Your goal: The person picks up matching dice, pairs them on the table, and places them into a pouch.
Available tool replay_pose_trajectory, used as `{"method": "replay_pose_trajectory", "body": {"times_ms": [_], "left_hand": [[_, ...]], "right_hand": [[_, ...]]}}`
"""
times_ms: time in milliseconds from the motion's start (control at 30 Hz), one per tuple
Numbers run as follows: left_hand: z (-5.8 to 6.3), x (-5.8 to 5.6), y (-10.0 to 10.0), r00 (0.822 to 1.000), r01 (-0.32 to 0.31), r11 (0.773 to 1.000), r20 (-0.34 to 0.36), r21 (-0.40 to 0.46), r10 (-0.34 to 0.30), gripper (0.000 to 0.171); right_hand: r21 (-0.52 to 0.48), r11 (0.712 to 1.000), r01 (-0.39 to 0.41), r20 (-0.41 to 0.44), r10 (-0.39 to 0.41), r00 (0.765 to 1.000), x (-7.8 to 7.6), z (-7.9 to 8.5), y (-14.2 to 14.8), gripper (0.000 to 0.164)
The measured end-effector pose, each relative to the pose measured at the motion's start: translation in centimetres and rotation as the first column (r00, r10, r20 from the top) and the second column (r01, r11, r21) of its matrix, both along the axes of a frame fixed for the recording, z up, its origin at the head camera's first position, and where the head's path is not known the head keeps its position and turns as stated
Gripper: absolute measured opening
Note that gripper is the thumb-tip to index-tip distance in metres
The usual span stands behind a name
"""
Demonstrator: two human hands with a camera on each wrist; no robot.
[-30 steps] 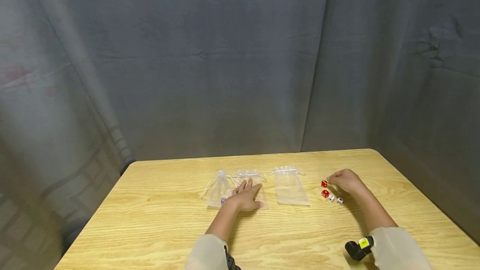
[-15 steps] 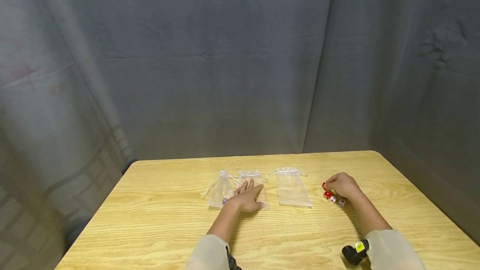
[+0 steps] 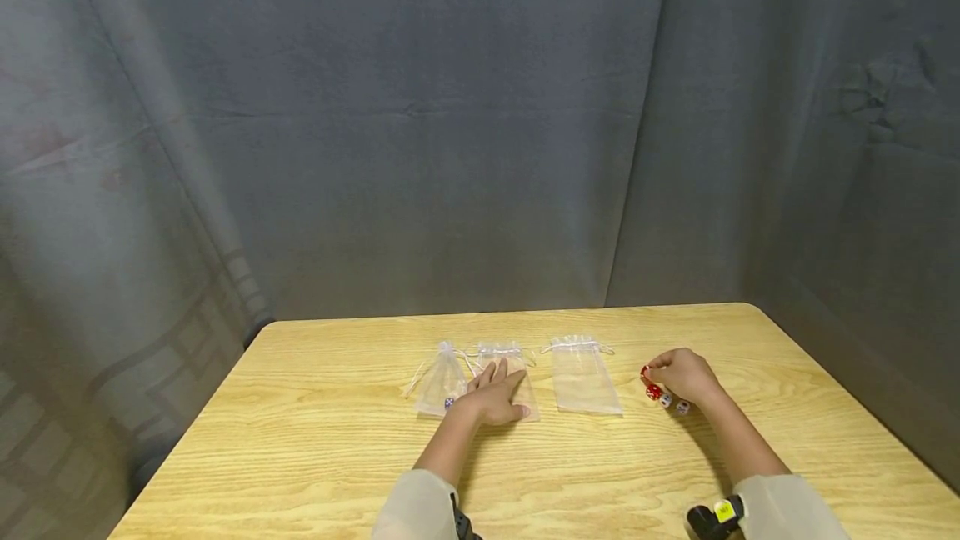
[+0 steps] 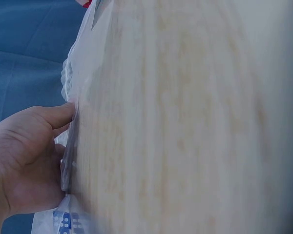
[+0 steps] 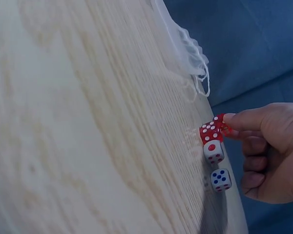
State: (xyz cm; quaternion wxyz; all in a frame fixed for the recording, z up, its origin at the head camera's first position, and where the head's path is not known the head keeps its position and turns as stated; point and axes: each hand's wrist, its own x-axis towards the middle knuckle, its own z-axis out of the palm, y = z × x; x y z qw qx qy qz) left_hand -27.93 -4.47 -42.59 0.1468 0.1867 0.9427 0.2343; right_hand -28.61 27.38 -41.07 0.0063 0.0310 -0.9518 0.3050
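My left hand (image 3: 491, 402) rests with spread fingers on the middle sheer white drawstring bag (image 3: 500, 352). To its left lies a gathered drawstring bag (image 3: 441, 386), a blue die with white dots (image 3: 449, 403) showing at its bottom. A third, flat drawstring bag (image 3: 587, 382) lies between the two hands. At the right, the thumb and index finger of my right hand (image 3: 686, 375) pinch a red die (image 5: 226, 127), partly hidden by the fingertips. Close beside it sit another red die (image 5: 209, 131), a white die with a red dot (image 5: 214, 152) and a white die with blue dots (image 5: 220, 180).
The wooden table (image 3: 315, 457) has its far edge near a grey curtain (image 3: 420, 148), which also hangs along the right side. A black wrist camera (image 3: 708, 521) sits at the right sleeve.
My right hand has closed its thumb and finger on the far red die, which has tilted and shifted slightly towards the left. My left hand has stayed on the middle bag.
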Motion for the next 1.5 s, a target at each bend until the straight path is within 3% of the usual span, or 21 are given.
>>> {"method": "replay_pose_trajectory", "body": {"times_ms": [500, 1000, 1500], "left_hand": [[-0.1, -0.1, 0.0, 1.0, 0.005, 1.0, -0.004, 0.004, -0.005, 0.062], [-0.3, -0.2, -0.1, 1.0, 0.005, 1.0, 0.008, 0.018, -0.005, 0.062], [-0.5, -0.2, -0.1, 1.0, 0.0, 1.0, -0.009, 0.004, 0.001, 0.062]], "right_hand": [[-0.048, 0.997, -0.052, -0.02, 0.051, 0.998, 1.5, 0.4, -2.7, 0.022], [-0.017, 0.987, -0.159, -0.051, 0.158, 0.986, 2.9, 0.4, -6.0, 0.007], [0.052, 0.965, -0.257, -0.035, 0.259, 0.965, 5.0, 0.9, -9.8, 0.005]]}}
